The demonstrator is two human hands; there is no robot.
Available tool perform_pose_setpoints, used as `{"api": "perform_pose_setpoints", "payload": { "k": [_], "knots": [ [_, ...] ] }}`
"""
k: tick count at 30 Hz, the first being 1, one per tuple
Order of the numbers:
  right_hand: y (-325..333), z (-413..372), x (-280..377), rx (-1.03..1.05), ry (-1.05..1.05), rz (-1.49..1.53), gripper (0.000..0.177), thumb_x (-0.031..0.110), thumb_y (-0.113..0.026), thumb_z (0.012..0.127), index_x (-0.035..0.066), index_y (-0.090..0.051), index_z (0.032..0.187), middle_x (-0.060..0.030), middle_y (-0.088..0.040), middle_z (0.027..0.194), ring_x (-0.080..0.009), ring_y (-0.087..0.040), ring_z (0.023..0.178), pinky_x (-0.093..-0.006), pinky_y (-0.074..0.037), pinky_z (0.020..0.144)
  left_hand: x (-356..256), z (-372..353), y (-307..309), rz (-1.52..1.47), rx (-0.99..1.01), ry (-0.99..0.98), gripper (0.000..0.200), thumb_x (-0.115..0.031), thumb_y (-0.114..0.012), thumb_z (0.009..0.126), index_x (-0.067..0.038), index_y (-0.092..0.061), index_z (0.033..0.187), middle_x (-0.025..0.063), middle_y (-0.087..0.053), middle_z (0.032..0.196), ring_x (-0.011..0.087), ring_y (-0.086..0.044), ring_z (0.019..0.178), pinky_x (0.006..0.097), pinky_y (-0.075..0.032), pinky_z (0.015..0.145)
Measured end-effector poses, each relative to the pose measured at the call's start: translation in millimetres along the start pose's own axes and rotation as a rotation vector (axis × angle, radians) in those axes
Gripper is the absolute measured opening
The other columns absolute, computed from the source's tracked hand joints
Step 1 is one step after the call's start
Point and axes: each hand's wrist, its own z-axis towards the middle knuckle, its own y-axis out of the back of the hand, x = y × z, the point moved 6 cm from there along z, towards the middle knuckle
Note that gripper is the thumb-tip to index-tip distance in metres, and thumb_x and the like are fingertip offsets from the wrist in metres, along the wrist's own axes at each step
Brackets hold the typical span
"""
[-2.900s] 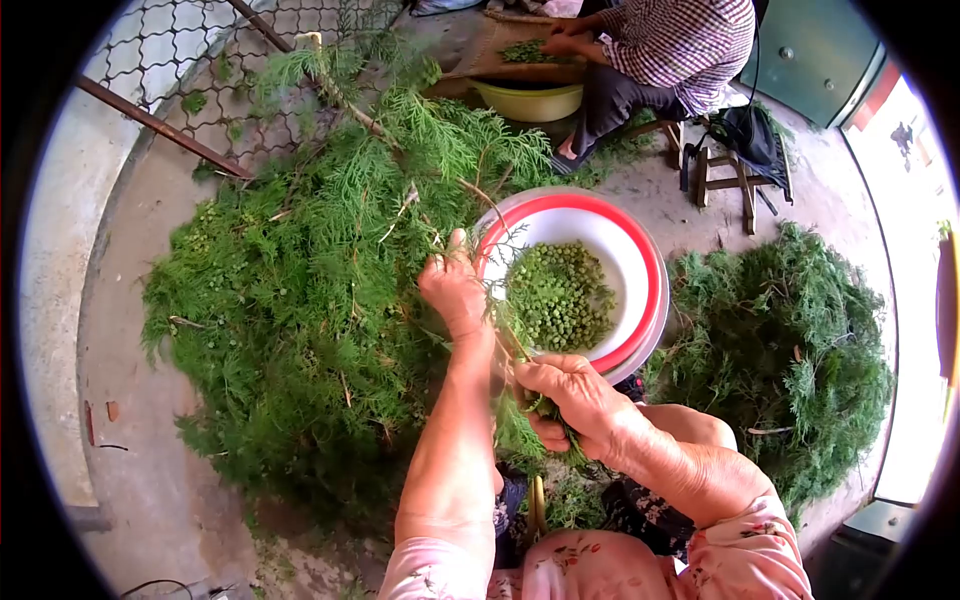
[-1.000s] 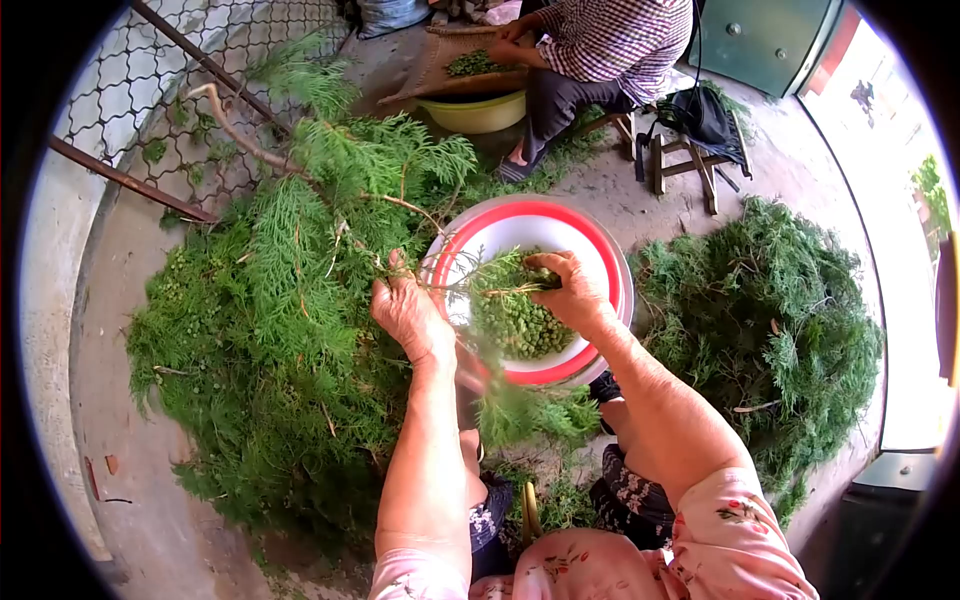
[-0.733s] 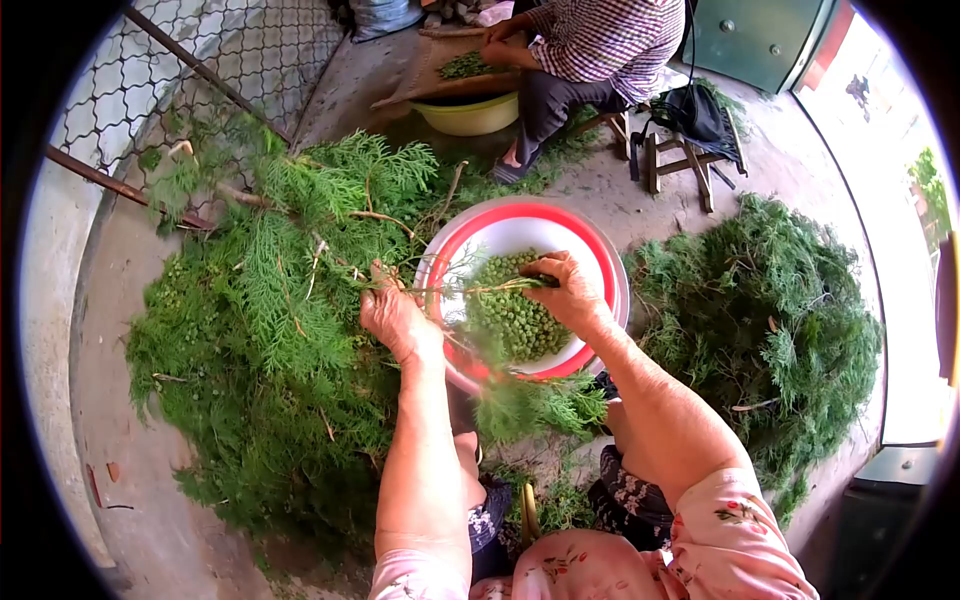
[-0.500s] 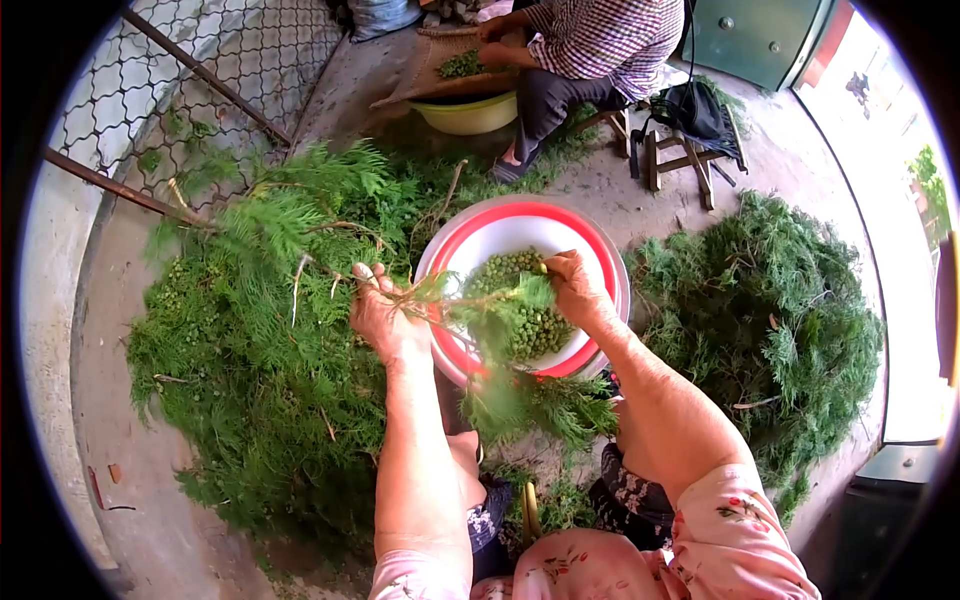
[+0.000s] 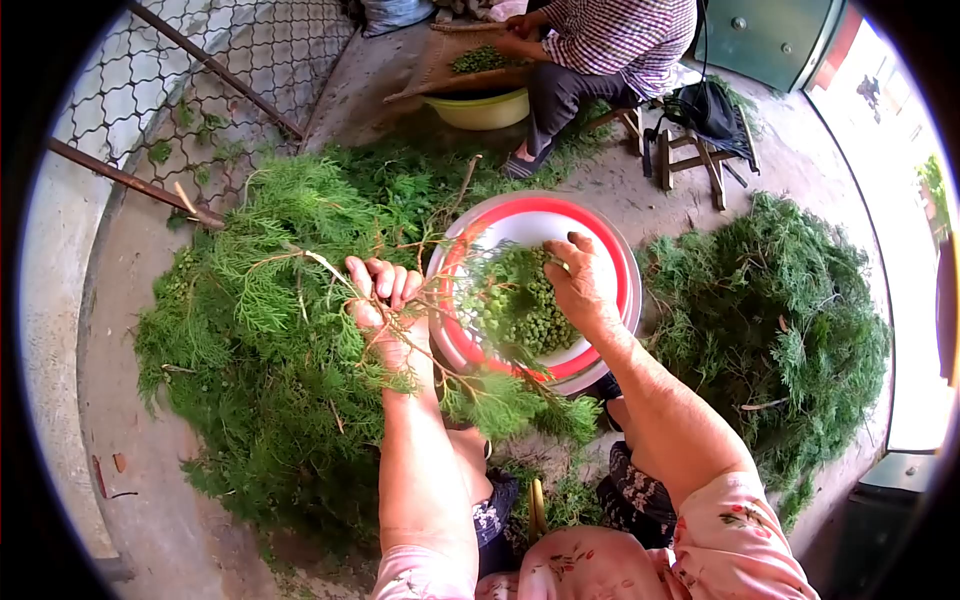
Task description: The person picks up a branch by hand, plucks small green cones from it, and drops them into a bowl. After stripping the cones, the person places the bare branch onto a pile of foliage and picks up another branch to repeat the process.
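My left hand (image 5: 385,312) grips a leafy cypress branch (image 5: 290,262) by its woody stem, holding it across the left rim of a white basin with a red rim (image 5: 600,225). Sprigs of the branch hang over the basin and down toward my lap. My right hand (image 5: 578,285) hovers over the basin with its fingers apart, touching the sprigs above the heap of small green cones (image 5: 525,310) inside. It holds nothing that I can make out.
A big pile of cypress branches (image 5: 250,400) covers the ground on the left, a second pile (image 5: 780,310) lies on the right. Another person (image 5: 600,45) sits at the back beside a yellow-green basin (image 5: 490,108) and a wooden stool (image 5: 700,160). Wire mesh fence (image 5: 200,70) stands back left.
My left hand has turned and lowered the branch, swinging its leafy end down onto the left pile. My right hand has let go of the sprig tip and opened over the basin.
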Motion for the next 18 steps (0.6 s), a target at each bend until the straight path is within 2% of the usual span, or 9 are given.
{"api": "perform_pose_setpoints", "payload": {
  "k": [3, 4, 8, 11, 12, 15, 16, 18],
  "knots": [
    [1.2, -0.3, 5.6, -0.043, -0.02, 0.23, 0.021, 0.005, -0.059, 0.076, 0.003, -0.062, 0.096, -0.0183, -0.057, 0.101, -0.0362, -0.055, 0.093, -0.0399, -0.044, 0.082, 3.9, 5.5, 1.9, -0.068, 0.124, 0.071, 0.036, -0.038, -0.039, 0.095, -0.007, -0.05, 0.082, -0.0046, -0.034, 0.058, 0.0055, -0.027, 0.048, 0.0198, -0.027, 0.049],
    [4.6, 0.7, 10.5, -0.061, 0.008, 0.258, 0.016, 0.004, -0.06, 0.076, 0.002, -0.062, 0.091, -0.0156, -0.058, 0.093, -0.035, -0.056, 0.09, -0.0396, -0.045, 0.078, 5.4, 5.1, 4.8, -0.061, 0.102, 0.068, 0.037, -0.039, -0.038, 0.095, -0.006, -0.05, 0.083, -0.0039, -0.035, 0.059, 0.0059, -0.027, 0.048, 0.0202, -0.027, 0.049],
    [26.0, 4.1, 44.9, -0.106, -0.009, 0.356, 0.008, 0.002, -0.06, 0.076, 0.003, -0.061, 0.083, -0.0122, -0.059, 0.081, -0.0323, -0.057, 0.081, -0.0378, -0.045, 0.071, 12.0, 3.1, -1.1, -0.125, 0.201, 0.155, 0.042, -0.04, -0.037, 0.095, -0.004, -0.054, 0.083, -0.0028, -0.036, 0.06, 0.0073, -0.028, 0.048, 0.0214, -0.029, 0.049],
    [13.1, 1.5, 42.6, -0.068, 0.054, 0.341, 0.008, 0.002, -0.06, 0.076, 0.003, -0.061, 0.083, -0.0127, -0.058, 0.083, -0.0332, -0.057, 0.079, -0.0383, -0.045, 0.07, 17.8, 2.7, -3.6, -0.175, 0.219, 0.229, 0.043, -0.038, -0.035, 0.096, -0.003, -0.054, 0.083, -0.0023, -0.036, 0.058, 0.0073, -0.027, 0.045, 0.0211, -0.028, 0.046],
    [12.2, 1.9, 45.6, -0.082, 0.109, 0.289, 0.004, 0.004, -0.061, 0.077, 0.002, -0.06, 0.081, -0.0128, -0.059, 0.076, -0.0304, -0.058, 0.068, -0.0361, -0.045, 0.063, 20.1, 2.7, -2.0, -0.188, 0.227, 0.231, 0.042, -0.037, -0.034, 0.097, -0.003, -0.054, 0.082, -0.0021, -0.036, 0.057, 0.0072, -0.027, 0.044, 0.021, -0.028, 0.045],
    [10.9, -1.0, 43.9, -0.049, -0.063, 0.432, 0.008, 0.007, -0.063, 0.079, 0.001, -0.059, 0.077, -0.0122, -0.056, 0.063, -0.025, -0.053, 0.054, -0.0324, -0.043, 0.055, 25.0, 3.8, -5.6, -0.236, 0.331, 0.316, 0.042, -0.037, -0.035, 0.097, -0.003, -0.054, 0.081, -0.0017, -0.036, 0.057, 0.0073, -0.027, 0.044, 0.0215, -0.028, 0.043],
    [13.2, 1.6, 42.1, -0.011, -0.076, 0.366, 0.014, 0.01, -0.062, 0.082, 0.0, -0.057, 0.074, -0.0106, -0.051, 0.053, -0.0179, -0.046, 0.046, -0.0298, -0.04, 0.05, 25.4, 3.5, -3.8, -0.227, 0.334, 0.321, 0.043, -0.038, -0.035, 0.096, -0.003, -0.053, 0.081, -0.0016, -0.036, 0.057, 0.0075, -0.028, 0.044, 0.0216, -0.029, 0.043],
    [11.6, 2.8, 32.6, 0.037, -0.159, 0.445, 0.016, 0.011, -0.06, 0.084, 0.0, -0.057, 0.072, -0.0089, -0.049, 0.052, -0.0151, -0.045, 0.047, -0.0299, -0.039, 0.049, 27.1, 4.1, -5.8, -0.267, 0.418, 0.339, 0.037, -0.035, -0.039, 0.096, -0.003, -0.055, 0.084, -0.0022, -0.041, 0.059, 0.0067, -0.033, 0.046, 0.0212, -0.031, 0.042]
  ]
}}
